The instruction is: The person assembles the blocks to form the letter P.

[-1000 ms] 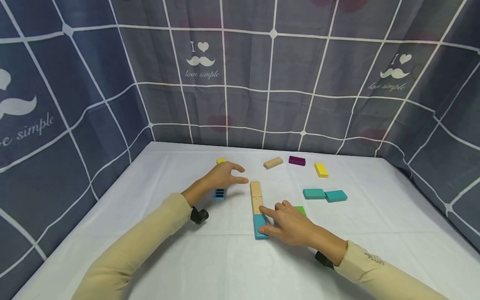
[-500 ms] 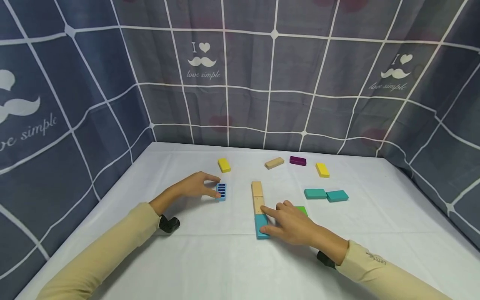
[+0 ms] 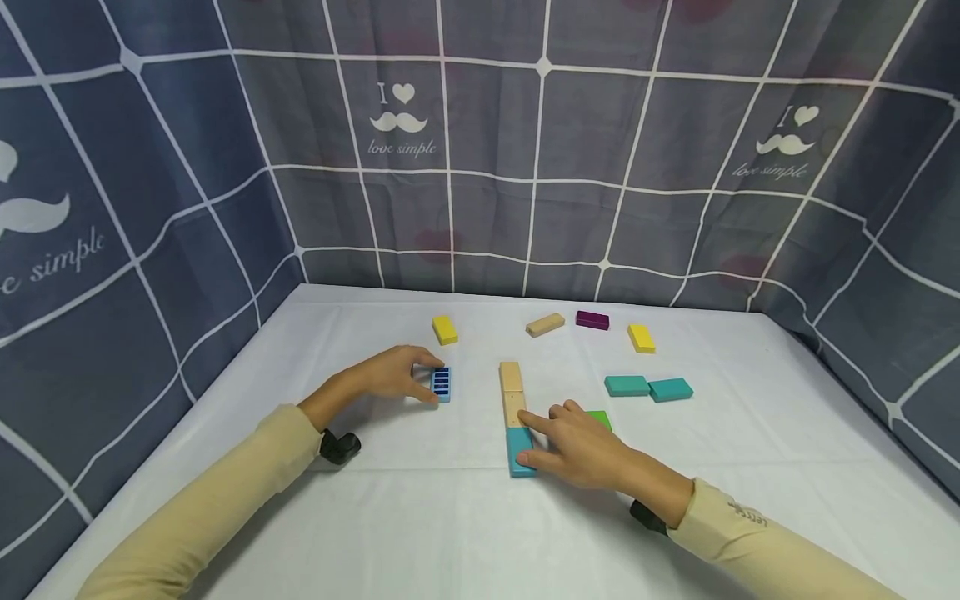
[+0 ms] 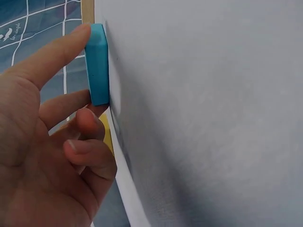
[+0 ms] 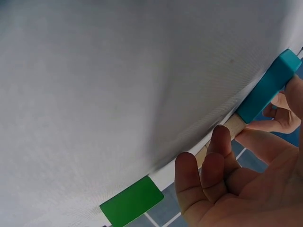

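Observation:
On the white table, my left hand (image 3: 390, 372) pinches a blue block (image 3: 442, 383) with dark bars on its top. Thumb and index finger touch its two ends; the left wrist view shows the block's plain blue side (image 4: 98, 66). At the middle, two light wooden blocks (image 3: 512, 378) and a teal-blue block (image 3: 516, 454) lie end to end in a row. My right hand (image 3: 581, 450) rests beside that row, index finger touching the nearer wooden block and thumb on the teal-blue one. Its other fingers are curled. A green block (image 3: 600, 418) is partly hidden behind this hand.
Farther back lie a yellow block (image 3: 445, 329), a wooden block (image 3: 545, 325), a purple block (image 3: 592, 320) and another yellow block (image 3: 641, 338). Two teal blocks (image 3: 627, 386) sit at the right, nearly touching. A dark checked curtain (image 3: 487, 208) surrounds the table's back and sides.
My left hand has moved left from near the wooden blocks to the blue block with dark bars, its fingers closing on the ends. The right hand has stayed at the row.

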`<state>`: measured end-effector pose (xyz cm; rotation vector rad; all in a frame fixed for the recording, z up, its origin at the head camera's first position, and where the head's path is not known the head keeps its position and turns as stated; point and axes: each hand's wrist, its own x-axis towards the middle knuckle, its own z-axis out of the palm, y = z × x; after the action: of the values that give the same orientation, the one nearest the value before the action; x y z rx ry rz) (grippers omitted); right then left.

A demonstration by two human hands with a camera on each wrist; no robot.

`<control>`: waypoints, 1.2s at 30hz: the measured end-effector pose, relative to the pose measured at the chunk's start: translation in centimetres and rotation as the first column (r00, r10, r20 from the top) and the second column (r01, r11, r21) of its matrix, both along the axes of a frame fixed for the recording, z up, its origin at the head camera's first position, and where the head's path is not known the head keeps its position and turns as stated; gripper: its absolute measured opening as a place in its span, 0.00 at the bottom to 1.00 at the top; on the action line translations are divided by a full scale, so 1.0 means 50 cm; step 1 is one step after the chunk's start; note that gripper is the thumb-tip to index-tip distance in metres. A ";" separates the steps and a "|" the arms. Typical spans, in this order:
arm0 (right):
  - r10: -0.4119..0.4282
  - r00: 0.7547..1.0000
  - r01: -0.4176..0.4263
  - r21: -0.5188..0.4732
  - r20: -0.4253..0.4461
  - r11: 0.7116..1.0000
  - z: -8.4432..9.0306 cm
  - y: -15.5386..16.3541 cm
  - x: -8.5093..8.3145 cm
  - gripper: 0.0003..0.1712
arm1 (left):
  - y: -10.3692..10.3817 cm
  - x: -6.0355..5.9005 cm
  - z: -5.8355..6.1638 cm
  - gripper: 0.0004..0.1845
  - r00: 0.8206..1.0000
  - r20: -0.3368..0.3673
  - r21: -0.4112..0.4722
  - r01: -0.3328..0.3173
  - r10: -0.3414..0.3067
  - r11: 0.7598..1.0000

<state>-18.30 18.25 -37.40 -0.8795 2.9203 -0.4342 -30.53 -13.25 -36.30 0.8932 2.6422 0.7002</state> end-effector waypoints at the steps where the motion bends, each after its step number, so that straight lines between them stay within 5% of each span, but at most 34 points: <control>1: -0.002 1.000 0.002 0.001 0.001 1.000 0.000 0.000 0.000 0.39 | -0.001 0.000 0.000 0.35 1.000 -0.001 0.002 0.007 -0.007 1.000; 9: -0.010 1.000 0.010 0.010 0.005 1.000 0.003 -0.001 0.001 0.38 | 0.009 -0.008 -0.002 0.36 0.999 -0.032 0.051 -0.019 0.020 0.999; 18: -0.029 0.999 0.029 0.023 0.030 0.999 0.002 -0.002 -0.003 0.40 | 0.099 -0.070 0.011 0.34 0.989 -0.025 0.205 -0.136 0.144 0.969; 27: -0.024 0.999 0.024 0.023 0.030 0.999 0.003 -0.005 -0.001 0.39 | 0.189 -0.110 0.006 0.35 0.992 -0.013 0.112 -0.126 0.129 0.986; 36: -0.023 0.999 0.022 0.018 0.028 1.000 0.002 -0.004 0.001 0.39 | 0.204 -0.124 -0.010 0.33 0.991 0.056 0.097 -0.129 0.124 0.987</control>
<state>-18.26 18.02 -37.28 -0.8320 2.9069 -0.4173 -36.74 -3.05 -36.81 0.7280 2.6573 0.8815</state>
